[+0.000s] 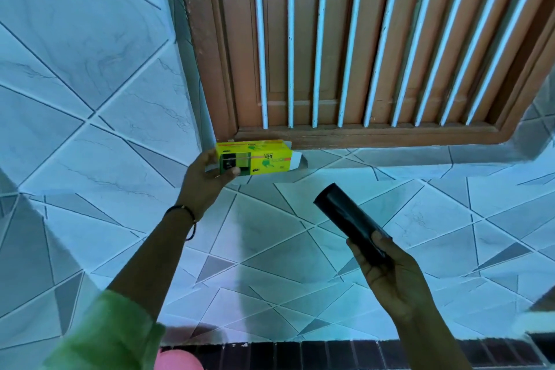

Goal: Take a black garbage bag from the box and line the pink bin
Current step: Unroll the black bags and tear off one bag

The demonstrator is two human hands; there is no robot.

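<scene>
At the window ledge, your left hand (207,177) grips the yellow box (255,159) by its end. Your right hand (387,276) is curled round the black bag roll (348,219), out of the box; pink bin (178,360) barely shows at bottom edge.

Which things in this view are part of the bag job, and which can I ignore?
Part of the job:
- yellow box, held by the left hand at the window ledge
- black bag roll, gripped by the right hand
- pink bin, only its edge showing at the bottom

Ignore:
- wooden window frame with white bars
- tiled wall
</scene>
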